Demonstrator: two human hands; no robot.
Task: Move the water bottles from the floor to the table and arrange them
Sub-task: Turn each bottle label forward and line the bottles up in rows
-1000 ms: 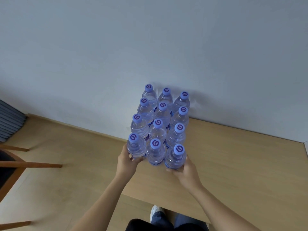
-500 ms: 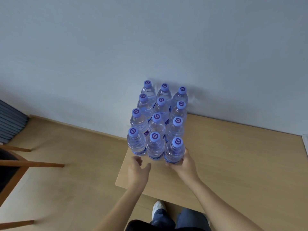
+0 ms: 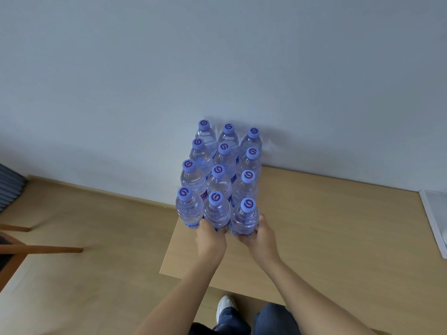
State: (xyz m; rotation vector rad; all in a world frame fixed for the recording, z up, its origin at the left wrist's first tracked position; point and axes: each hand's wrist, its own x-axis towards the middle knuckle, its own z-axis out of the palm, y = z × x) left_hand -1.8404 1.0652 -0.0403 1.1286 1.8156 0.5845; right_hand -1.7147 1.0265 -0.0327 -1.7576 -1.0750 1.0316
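Several clear water bottles with blue caps stand upright in three tight columns on the light wooden table [image 3: 326, 226], the back row against the wall. My left hand [image 3: 211, 238] holds the base of the front middle bottle [image 3: 217, 210], thumb wedged between it and the front left bottle [image 3: 189, 207]. My right hand [image 3: 262, 236] grips the lower part of the front right bottle [image 3: 244, 217] from the right side. Both hands hide the bottles' bases.
The table's left edge [image 3: 169, 247] runs just left of the bottles, with wooden floor beyond it. A wooden chair [image 3: 41, 249] stands at the far left. A white object [image 3: 435, 218] lies at the table's right edge. My shoe [image 3: 226, 308] shows below.
My left hand let go of the front left bottle, pulled back, then came in again onto the front middle bottle. My right hand stayed on the front right bottle.
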